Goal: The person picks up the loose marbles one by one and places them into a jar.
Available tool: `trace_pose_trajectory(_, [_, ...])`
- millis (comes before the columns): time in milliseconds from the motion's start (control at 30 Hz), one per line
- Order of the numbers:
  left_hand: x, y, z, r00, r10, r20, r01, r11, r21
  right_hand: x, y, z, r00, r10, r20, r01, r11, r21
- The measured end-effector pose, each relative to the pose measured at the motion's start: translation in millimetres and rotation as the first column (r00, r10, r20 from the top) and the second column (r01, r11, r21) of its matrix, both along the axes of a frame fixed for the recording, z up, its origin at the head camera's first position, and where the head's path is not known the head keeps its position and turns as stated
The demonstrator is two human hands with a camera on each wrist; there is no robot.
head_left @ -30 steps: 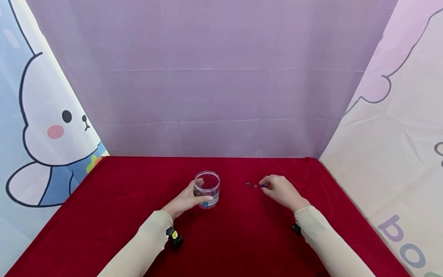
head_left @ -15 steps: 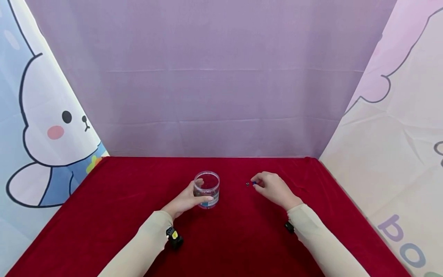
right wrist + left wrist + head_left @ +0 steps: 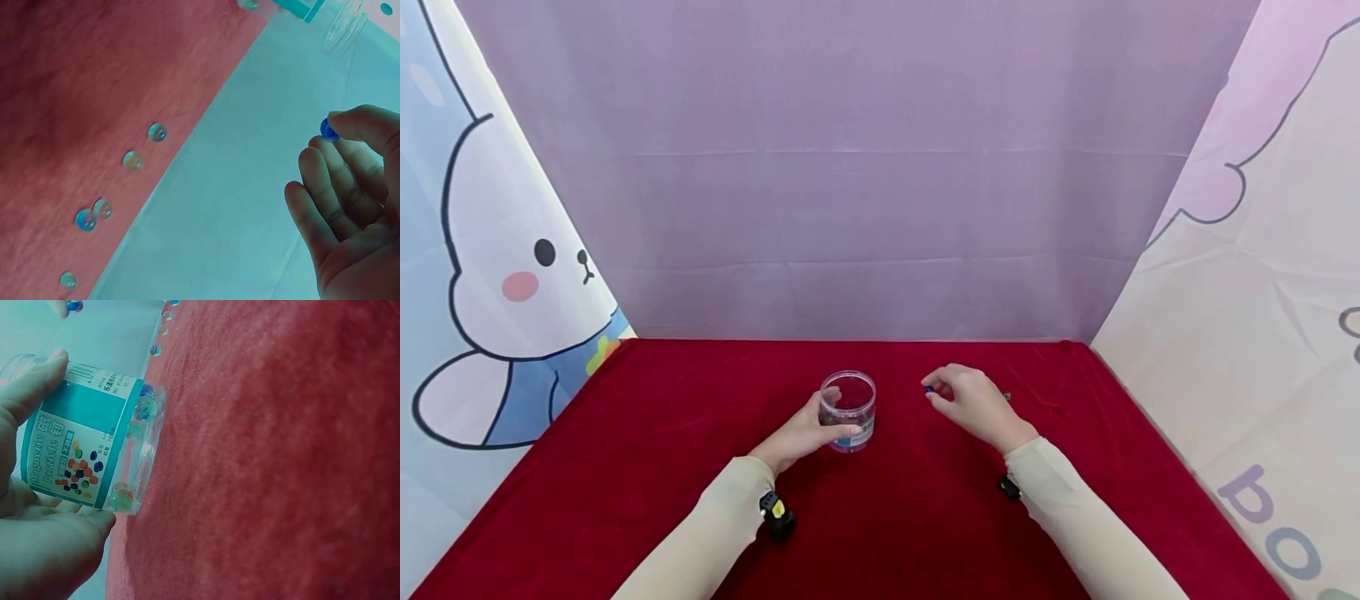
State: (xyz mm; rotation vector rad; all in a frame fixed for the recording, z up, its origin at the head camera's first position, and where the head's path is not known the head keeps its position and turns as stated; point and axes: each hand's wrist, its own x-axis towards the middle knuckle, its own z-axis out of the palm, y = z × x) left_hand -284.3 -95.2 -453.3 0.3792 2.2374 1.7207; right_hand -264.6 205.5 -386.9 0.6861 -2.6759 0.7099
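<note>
My left hand (image 3: 796,435) grips a clear plastic jar (image 3: 87,434), with the thumb and fingers around its labelled side. The jar's open rim (image 3: 848,374) faces up, and several glass marbles (image 3: 146,407) lie at its bottom. To the right of the jar, my right hand (image 3: 981,408) pinches a blue marble (image 3: 329,129) between thumb and fingertip. The blue marble is lifted over the table, a short way from the jar. The other fingers of this hand are loosely bent beneath it in the right wrist view.
Several loose marbles lie strung out on the red cloth, among them a dark one (image 3: 157,132), an orange-tinted one (image 3: 132,160) and a blue one (image 3: 85,219). In the head view my right hand hides most of them. A purple curtain (image 3: 850,208) hangs behind the table.
My right hand has moved left toward the jar and risen a little, carrying the blue marble past the loose marbles. The left hand and jar have stayed in place.
</note>
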Motion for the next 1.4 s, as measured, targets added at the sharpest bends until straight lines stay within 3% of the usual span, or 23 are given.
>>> trace_pose_trajectory(767, [-2.3,1.9,-0.1,0.999,0.019,0.028,-0.018,1.000,-0.020,-4.8,-42,4.7,0.995,0.092,-0.048,-0.093,0.995,-0.019])
trace_pose_trajectory(1400, [-2.0,3.0,-1.2,1.000,0.015,0.004,-0.015,1.000,-0.010,-12.6,-67,2.4,0.990,0.133,-0.041,-0.134,0.991,-0.016])
